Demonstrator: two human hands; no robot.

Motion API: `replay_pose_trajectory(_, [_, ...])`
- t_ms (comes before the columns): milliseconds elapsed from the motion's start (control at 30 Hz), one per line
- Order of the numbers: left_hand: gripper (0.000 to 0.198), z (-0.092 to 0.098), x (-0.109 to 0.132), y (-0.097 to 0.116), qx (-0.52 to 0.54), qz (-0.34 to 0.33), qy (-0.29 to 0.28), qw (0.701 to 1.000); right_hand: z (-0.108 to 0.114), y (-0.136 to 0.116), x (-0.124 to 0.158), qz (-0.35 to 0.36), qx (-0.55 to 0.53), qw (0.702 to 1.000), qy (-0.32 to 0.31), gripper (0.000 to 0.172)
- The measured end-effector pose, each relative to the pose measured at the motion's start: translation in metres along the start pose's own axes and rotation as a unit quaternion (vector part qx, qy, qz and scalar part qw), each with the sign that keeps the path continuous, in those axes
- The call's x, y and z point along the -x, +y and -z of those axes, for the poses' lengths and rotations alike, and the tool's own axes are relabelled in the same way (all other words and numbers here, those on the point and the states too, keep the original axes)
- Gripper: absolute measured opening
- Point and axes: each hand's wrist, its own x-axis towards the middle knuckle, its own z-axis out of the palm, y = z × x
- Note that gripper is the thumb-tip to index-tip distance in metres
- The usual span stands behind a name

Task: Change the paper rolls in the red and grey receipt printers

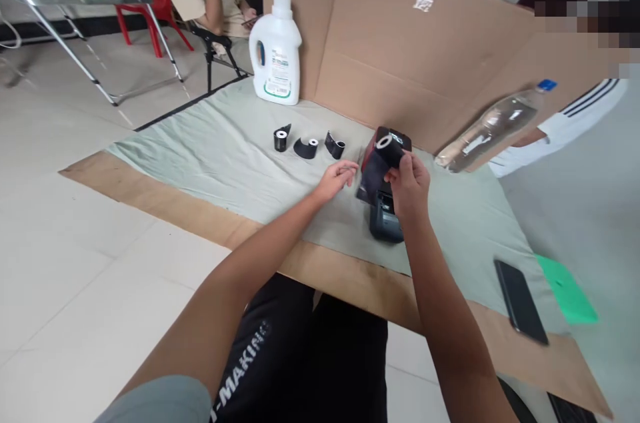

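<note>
My right hand (411,184) grips a black roll (393,152) with a pale core between thumb and fingers. A dark loose strip (373,177) of it hangs down to the left. Just left of this strip is my left hand (340,179), fingers stretched out and nothing in them. Below the roll, a dark boxy device (386,226) with an opening on top sits on the cloth, partly covered by my right hand. Behind the roll stands a red and black box (401,138), partly hidden. Three more black rolls (281,140) lie in a row to the left, their ends loose.
A white jug (277,59) stands at the back left, against a cardboard screen (385,56). A clear plastic bottle (493,129) leans at the back right. A black phone (521,303) and a green sheet (567,289) lie at the right edge. Two people are beyond the table.
</note>
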Motion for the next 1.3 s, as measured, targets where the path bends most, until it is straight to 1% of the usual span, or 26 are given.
replay_pose_trajectory(67, [0.018,-0.001,0.001,0.0,-0.014,-0.017,-0.006,1.0,0.039,0.01,0.017,-0.031,-0.009,0.999,-0.002,0.049])
replay_pose_trajectory(133, [0.016,-0.002,0.002,-0.001,-0.039,-0.031,-0.019,0.999,0.071,0.02,0.031,-0.04,0.036,0.999,-0.005,0.049])
replay_pose_trajectory(200, [0.016,-0.003,0.003,-0.003,-0.065,-0.046,-0.039,0.996,0.092,0.03,0.041,-0.041,0.089,0.995,-0.003,0.048])
replay_pose_trajectory(267, [0.018,-0.004,0.005,-0.006,-0.091,-0.059,-0.06,0.992,0.101,0.041,0.046,-0.049,0.125,0.991,-0.013,0.049])
replay_pose_trajectory(400, [0.024,-0.006,0.012,-0.008,-0.163,-0.088,-0.104,0.977,0.099,0.059,0.047,-0.068,0.163,0.983,-0.053,0.043])
replay_pose_trajectory(500, [0.024,-0.008,0.016,-0.005,-0.223,-0.097,-0.137,0.96,0.098,0.066,0.047,-0.043,0.207,0.976,-0.055,0.034])
replay_pose_trajectory(567, [0.024,-0.009,0.018,-0.002,-0.251,-0.096,-0.15,0.952,0.099,0.068,0.046,-0.022,0.253,0.965,-0.057,0.029])
replay_pose_trajectory(633, [0.025,-0.009,0.019,0.0,-0.264,-0.093,-0.153,0.948,0.1,0.069,0.044,-0.006,0.287,0.956,-0.067,0.024])
replay_pose_trajectory(733, [0.025,-0.009,0.02,0.0,-0.267,-0.095,-0.151,0.947,0.099,0.07,0.042,0.022,0.305,0.948,-0.087,0.015])
replay_pose_trajectory(767, [0.025,-0.009,0.02,0.0,-0.266,-0.096,-0.15,0.947,0.099,0.07,0.042,0.035,0.313,0.945,-0.083,0.014])
replay_pose_trajectory(833, [0.025,-0.008,0.02,0.0,-0.27,-0.098,-0.148,0.946,0.096,0.071,0.043,0.048,0.33,0.942,-0.051,0.015])
replay_pose_trajectory(900, [0.025,-0.008,0.02,0.001,-0.284,-0.118,-0.148,0.94,0.094,0.073,0.044,0.037,0.328,0.944,-0.001,0.017])
replay_pose_trajectory(933, [0.025,-0.009,0.021,0.003,-0.292,-0.138,-0.153,0.934,0.093,0.076,0.046,0.021,0.315,0.949,0.026,0.019])
replay_pose_trajectory(967, [0.025,-0.01,0.022,0.005,-0.3,-0.166,-0.164,0.925,0.092,0.079,0.046,-0.002,0.292,0.955,0.051,0.021])
replay_pose_trajectory(1033, [0.027,-0.016,0.025,0.008,-0.319,-0.225,-0.209,0.897,0.09,0.087,0.047,-0.052,0.224,0.969,0.085,0.031])
replay_pose_trajectory(1067, [0.028,-0.02,0.027,0.01,-0.332,-0.246,-0.236,0.88,0.09,0.09,0.047,-0.072,0.186,0.975,0.092,0.038])
replay_pose_trajectory(1133, [0.029,-0.03,0.032,0.011,-0.369,-0.264,-0.276,0.847,0.088,0.096,0.047,-0.101,0.121,0.983,0.09,0.051])
replay_pose_trajectory(1233, [0.031,-0.045,0.041,0.011,-0.429,-0.276,-0.302,0.805,0.087,0.1,0.046,-0.11,0.077,0.988,0.078,0.068])
replay_pose_trajectory(1300, [0.031,-0.05,0.045,0.011,-0.455,-0.292,-0.313,0.781,0.086,0.1,0.046,-0.104,0.068,0.99,0.067,0.074])
